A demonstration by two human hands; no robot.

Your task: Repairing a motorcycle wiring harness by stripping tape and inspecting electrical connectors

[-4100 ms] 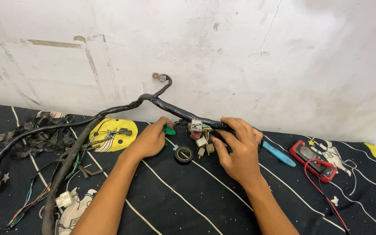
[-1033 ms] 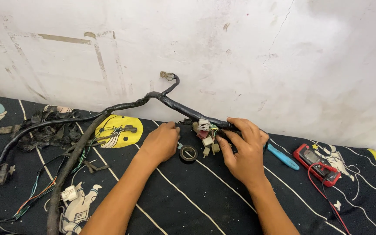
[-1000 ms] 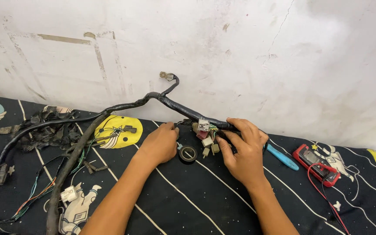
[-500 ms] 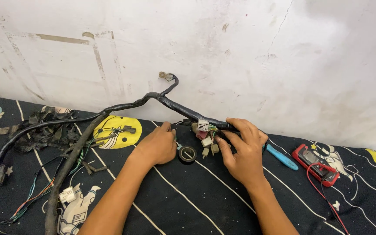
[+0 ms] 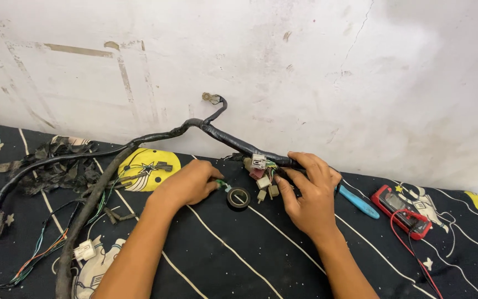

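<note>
Wiring harness (image 5: 156,136), wrapped in black tape, runs from the far left of the dark patterned cloth (image 5: 239,260), rises against the white wall (image 5: 305,61), and comes down to the person's hands near the middle. At the left end lie loose coloured wires (image 5: 40,252), a small white connector (image 5: 84,250) and a heap of stripped black tape scraps (image 5: 56,166). Next to the right, the left hand (image 5: 186,185) rests palm down on the cloth, fingers curled loosely, the fingertips touching a small green piece (image 5: 223,184); whether they pinch it cannot be told. Just beside that hand, a roll of black tape (image 5: 238,197) lies flat on the cloth. Above the roll hangs a cluster of small connectors (image 5: 261,171), white, red and beige, at the harness end. The right hand (image 5: 308,194) grips the taped trunk just right of this cluster, thumb below and fingers wrapped over the top. Behind that hand a blue-handled tool (image 5: 359,202) lies on the cloth, partly hidden. Farther right sits a red multimeter (image 5: 402,204) with a red lead (image 5: 410,252) trailing toward the lower edge.
</note>
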